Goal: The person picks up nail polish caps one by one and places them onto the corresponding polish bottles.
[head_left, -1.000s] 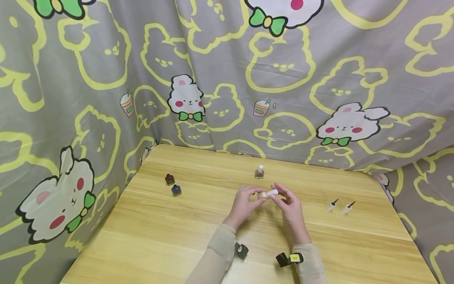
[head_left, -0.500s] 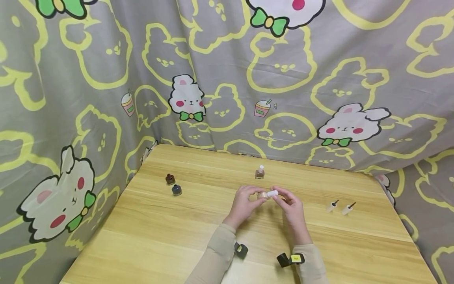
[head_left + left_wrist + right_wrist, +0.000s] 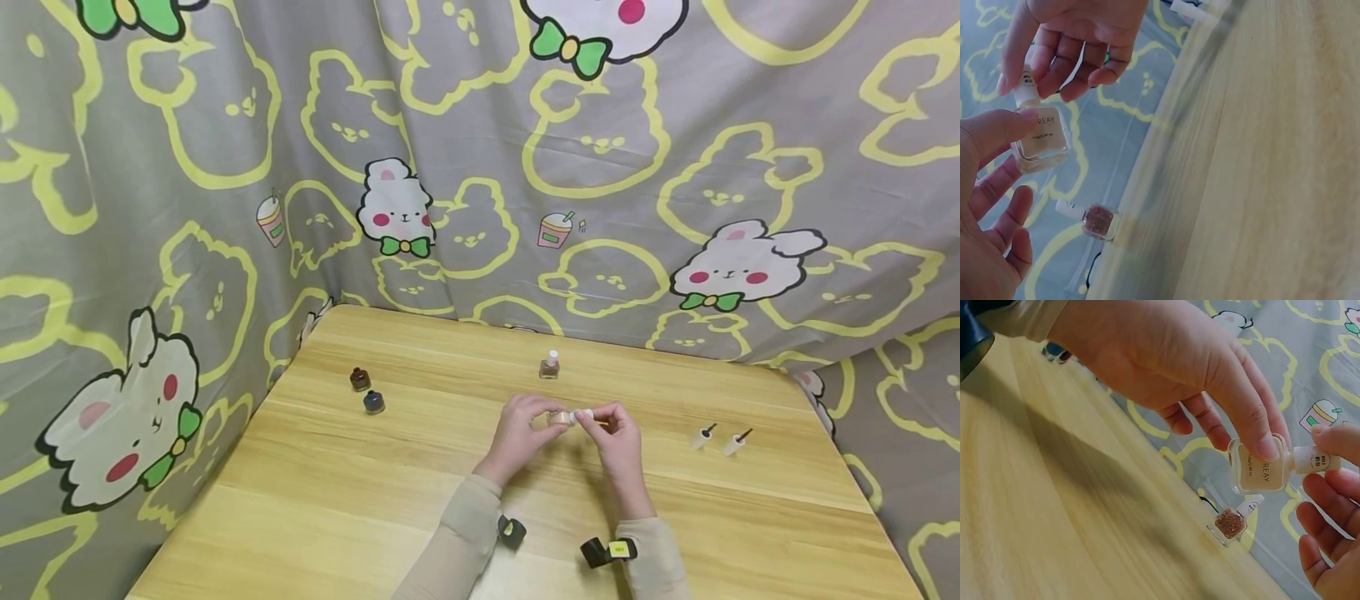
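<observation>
A nail polish bottle (image 3: 1260, 470) of pale beige colour is held above the table, tilted on its side. My left hand (image 3: 519, 435) grips its glass body between thumb and fingers. The white cap (image 3: 1316, 460) sits at the bottle's neck, and my right hand (image 3: 619, 450) pinches it between thumb and forefinger. In both wrist views the other fingers of each hand are bent away from the bottle. Just beyond the hands stands a second nail polish bottle (image 3: 550, 366) with a white cap; the right wrist view shows reddish-brown glitter in it.
On the wooden table (image 3: 315, 500), a dark red bottle (image 3: 360, 379) and a dark blue bottle (image 3: 373, 402) stand uncapped at left. Two white brush caps (image 3: 702, 437) stand at right, brushes upward. A patterned curtain (image 3: 465, 133) closes off the back and sides.
The bottle and cap have dropped slightly and shifted a little to the right. My right hand's fingers have drawn in closer round the cap. The other bottles stay put.
</observation>
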`<action>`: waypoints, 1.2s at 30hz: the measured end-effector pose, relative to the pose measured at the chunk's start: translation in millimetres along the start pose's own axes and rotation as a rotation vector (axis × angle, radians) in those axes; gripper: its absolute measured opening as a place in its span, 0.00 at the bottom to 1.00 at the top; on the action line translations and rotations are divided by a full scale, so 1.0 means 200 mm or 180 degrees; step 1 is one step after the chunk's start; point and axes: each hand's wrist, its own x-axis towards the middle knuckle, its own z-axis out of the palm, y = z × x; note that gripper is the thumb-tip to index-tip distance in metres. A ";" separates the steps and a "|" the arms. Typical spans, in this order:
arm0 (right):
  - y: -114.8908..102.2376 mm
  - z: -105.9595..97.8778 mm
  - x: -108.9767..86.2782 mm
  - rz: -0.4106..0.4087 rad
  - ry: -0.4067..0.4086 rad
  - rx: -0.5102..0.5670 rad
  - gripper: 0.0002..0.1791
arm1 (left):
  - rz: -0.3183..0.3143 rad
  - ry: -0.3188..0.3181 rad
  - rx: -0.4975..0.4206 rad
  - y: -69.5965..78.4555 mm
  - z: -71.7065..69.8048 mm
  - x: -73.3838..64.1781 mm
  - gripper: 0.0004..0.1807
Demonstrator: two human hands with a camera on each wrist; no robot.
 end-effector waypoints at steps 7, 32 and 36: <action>0.02 0.00 0.00 -0.0247 -0.0172 -0.0196 0.18 | -0.0011 0.0034 -0.0003 -0.01 0.01 0.00 0.14; 0.03 -0.02 0.01 -0.0205 -0.0275 0.0219 0.16 | -0.0077 -0.0002 -0.0029 0.01 -0.01 0.00 0.14; 0.02 -0.01 0.01 -0.0147 -0.0113 0.0172 0.12 | -0.0057 -0.0025 0.0044 0.01 -0.01 0.00 0.15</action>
